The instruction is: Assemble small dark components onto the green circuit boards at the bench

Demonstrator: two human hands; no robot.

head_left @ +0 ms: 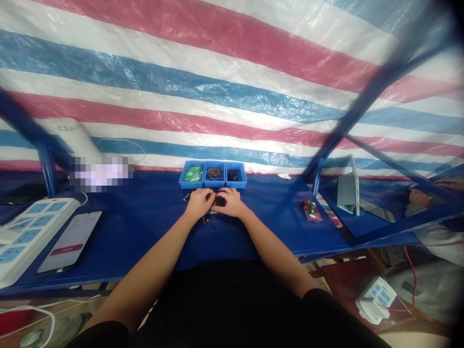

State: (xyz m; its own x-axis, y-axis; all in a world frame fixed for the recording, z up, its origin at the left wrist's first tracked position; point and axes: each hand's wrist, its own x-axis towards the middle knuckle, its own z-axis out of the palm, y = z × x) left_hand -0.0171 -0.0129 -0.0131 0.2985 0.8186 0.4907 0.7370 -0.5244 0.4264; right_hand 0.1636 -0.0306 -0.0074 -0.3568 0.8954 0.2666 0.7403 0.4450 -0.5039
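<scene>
My left hand and my right hand are close together over the blue tabletop, fingers curled inward. A cluster of small dark parts shows between them, with my right hand curved round it. The left fingers are bent together; whatever they grip is hidden. Just beyond stand three joined blue bins: the left one contains green pieces, the middle one brass-and-dark bits, the right one black parts. A few loose pieces lie by my wrists.
Left, a white power strip and a phone lie on the table. Small red and green packets are at the right. Blue frame bars and striped sheeting enclose the bench. Another person's hand appears far right.
</scene>
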